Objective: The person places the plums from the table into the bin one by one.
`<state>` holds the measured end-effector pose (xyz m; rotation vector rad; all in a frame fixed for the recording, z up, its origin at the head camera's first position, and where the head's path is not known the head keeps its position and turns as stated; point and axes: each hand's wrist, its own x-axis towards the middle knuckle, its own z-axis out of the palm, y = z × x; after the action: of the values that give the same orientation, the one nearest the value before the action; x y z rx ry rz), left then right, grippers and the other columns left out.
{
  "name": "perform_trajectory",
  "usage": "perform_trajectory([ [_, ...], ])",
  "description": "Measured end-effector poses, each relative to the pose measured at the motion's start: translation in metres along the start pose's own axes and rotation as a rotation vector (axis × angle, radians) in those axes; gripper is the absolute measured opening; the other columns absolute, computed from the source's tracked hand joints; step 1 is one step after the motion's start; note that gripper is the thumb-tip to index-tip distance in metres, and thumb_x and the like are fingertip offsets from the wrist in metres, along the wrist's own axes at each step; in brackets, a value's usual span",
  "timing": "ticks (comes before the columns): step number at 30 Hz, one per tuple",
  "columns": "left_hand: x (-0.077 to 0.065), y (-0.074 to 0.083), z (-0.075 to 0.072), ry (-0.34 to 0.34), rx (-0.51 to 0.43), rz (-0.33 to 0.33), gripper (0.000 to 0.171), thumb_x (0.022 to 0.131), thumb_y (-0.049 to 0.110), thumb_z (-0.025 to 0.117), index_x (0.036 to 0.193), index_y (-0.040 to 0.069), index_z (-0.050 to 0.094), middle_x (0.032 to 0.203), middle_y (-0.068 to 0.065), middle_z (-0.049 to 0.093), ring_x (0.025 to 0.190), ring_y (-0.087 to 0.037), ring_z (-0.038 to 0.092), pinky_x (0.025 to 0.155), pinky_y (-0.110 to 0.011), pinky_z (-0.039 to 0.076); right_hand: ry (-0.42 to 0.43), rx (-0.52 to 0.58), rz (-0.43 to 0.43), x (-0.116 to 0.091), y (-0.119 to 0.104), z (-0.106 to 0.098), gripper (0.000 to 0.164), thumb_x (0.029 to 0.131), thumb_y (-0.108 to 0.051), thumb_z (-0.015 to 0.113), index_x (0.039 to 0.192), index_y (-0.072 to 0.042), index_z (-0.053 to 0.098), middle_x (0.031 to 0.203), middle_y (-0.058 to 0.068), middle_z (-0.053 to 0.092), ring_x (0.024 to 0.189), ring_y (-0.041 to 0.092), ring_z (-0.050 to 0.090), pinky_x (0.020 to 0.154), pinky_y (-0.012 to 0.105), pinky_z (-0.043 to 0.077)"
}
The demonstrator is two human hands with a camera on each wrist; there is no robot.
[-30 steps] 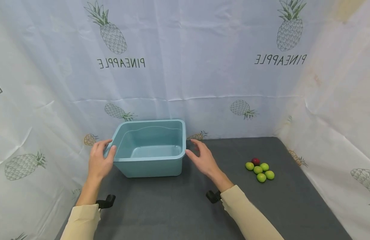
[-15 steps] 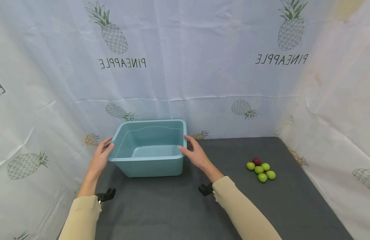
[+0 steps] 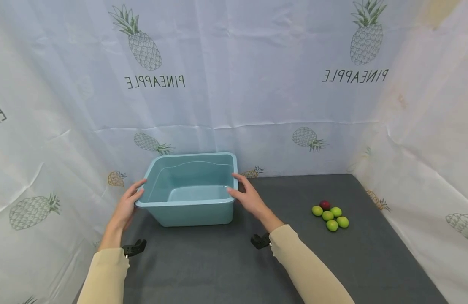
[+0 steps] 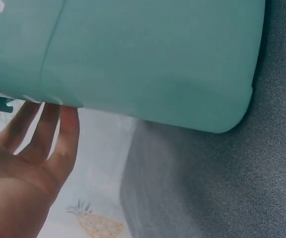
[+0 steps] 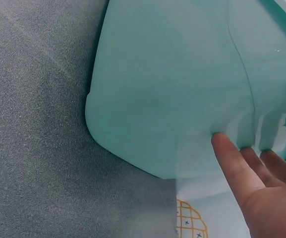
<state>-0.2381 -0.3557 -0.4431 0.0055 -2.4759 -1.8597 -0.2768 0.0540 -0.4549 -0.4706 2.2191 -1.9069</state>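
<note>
A light blue-green plastic basin (image 3: 188,214) stands upright on the dark cloth, with nothing inside it. At its left rim my left hand (image 3: 124,207) grips the edge, thumb on top. The left wrist view shows that hand's fingers (image 4: 68,130) against the outer side wall. My right hand (image 3: 252,199) holds the opposite rim, with thumb and index finger over the edge. Three fingertips of it touch the outer wall under the rim in the right wrist view, one finger (image 5: 230,161) lying lowest along the wall.
Several green limes (image 3: 327,215) and one dark red round fruit (image 3: 325,205) lie grouped on the dark cloth (image 3: 203,266) to the right. A white pineapple-print curtain (image 3: 256,93) hangs close behind the basin and along both sides.
My right hand has moved left from beside the basin onto its right rim. The left hand has shifted its grip on the left rim. The basin has barely moved.
</note>
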Motion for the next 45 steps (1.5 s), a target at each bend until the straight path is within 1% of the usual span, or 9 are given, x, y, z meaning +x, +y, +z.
perform_trajectory([
  [9,-0.005,0.004,0.01,-0.063,0.005,0.01,0.06,0.11,0.035,0.043,0.161,0.008,0.024,0.166,-0.025,0.012,0.141,-0.042,0.032,0.085,-0.019,0.046,0.027,0.009,0.002,-0.012,0.002,-0.012,0.063,0.101,-0.031,0.065,0.157,-0.021,0.037,0.158,0.019,0.034,0.131,0.035,0.052,0.092,0.053,0.051],
  [13,-0.009,0.008,0.016,-0.069,0.008,0.005,0.059,0.11,0.032,0.045,0.159,0.007,0.024,0.168,-0.02,0.006,0.149,-0.043,0.019,0.104,-0.041,0.04,0.025,0.016,-0.003,-0.019,0.002,-0.018,0.063,0.101,-0.031,0.066,0.156,-0.02,0.037,0.157,0.02,0.035,0.13,0.035,0.052,0.09,0.051,0.052],
  [16,-0.012,0.012,0.022,-0.073,-0.001,-0.006,0.059,0.109,0.031,0.047,0.158,0.007,0.025,0.169,-0.019,0.004,0.151,-0.043,0.014,0.109,-0.054,0.032,0.025,0.027,-0.003,-0.023,0.002,-0.023,0.062,0.101,-0.03,0.065,0.156,-0.021,0.038,0.156,0.019,0.037,0.13,0.035,0.052,0.092,0.055,0.05],
  [18,-0.014,0.013,0.025,-0.077,-0.004,-0.013,0.059,0.109,0.03,0.047,0.158,0.007,0.025,0.168,-0.02,0.006,0.15,-0.043,0.017,0.107,-0.048,0.036,0.029,0.024,-0.001,-0.027,0.003,-0.026,0.061,0.102,-0.029,0.065,0.156,-0.021,0.039,0.156,0.018,0.038,0.131,0.035,0.052,0.092,0.056,0.05],
  [22,-0.017,0.015,0.031,-0.082,-0.012,-0.013,0.057,0.11,0.029,0.046,0.158,0.007,0.025,0.166,-0.022,0.013,0.146,-0.042,0.026,0.09,-0.023,0.043,0.03,0.015,0.001,-0.032,0.003,-0.033,0.061,0.102,-0.028,0.065,0.156,-0.02,0.038,0.156,0.019,0.038,0.132,0.036,0.051,0.091,0.051,0.052],
  [26,-0.019,0.016,0.037,-0.099,-0.033,-0.004,0.058,0.11,0.03,0.046,0.159,0.007,0.024,0.167,-0.021,0.01,0.147,-0.041,0.024,0.086,-0.018,0.043,0.034,0.01,0.011,-0.037,0.002,-0.04,0.062,0.101,-0.029,0.066,0.156,-0.019,0.038,0.156,0.018,0.038,0.134,0.038,0.049,0.09,0.049,0.053],
  [32,-0.02,0.014,0.049,-0.119,-0.042,0.007,0.059,0.11,0.03,0.047,0.159,0.008,0.024,0.168,-0.017,0.006,0.151,-0.038,0.017,0.107,-0.048,0.033,0.037,0.002,0.017,-0.045,0.004,-0.053,0.061,0.102,-0.028,0.065,0.155,-0.018,0.038,0.157,0.019,0.037,0.137,0.04,0.046,0.091,0.05,0.053],
  [35,-0.02,0.014,0.056,-0.124,-0.057,0.011,0.058,0.109,0.029,0.049,0.157,0.008,0.025,0.168,-0.017,0.006,0.151,-0.039,0.016,0.109,-0.06,0.027,0.03,0.003,0.019,-0.05,0.005,-0.06,0.06,0.102,-0.027,0.064,0.156,-0.018,0.038,0.159,0.019,0.034,0.138,0.04,0.044,0.093,0.052,0.051],
  [45,-0.02,0.017,0.071,-0.148,-0.057,0.024,0.057,0.109,0.028,0.05,0.156,0.007,0.026,0.169,-0.016,-0.002,0.154,-0.039,0.001,0.112,-0.067,0.02,0.018,0.03,0.01,-0.063,0.006,-0.077,0.062,0.101,-0.028,0.065,0.155,-0.016,0.037,0.16,0.02,0.031,0.14,0.042,0.041,0.093,0.05,0.052],
])
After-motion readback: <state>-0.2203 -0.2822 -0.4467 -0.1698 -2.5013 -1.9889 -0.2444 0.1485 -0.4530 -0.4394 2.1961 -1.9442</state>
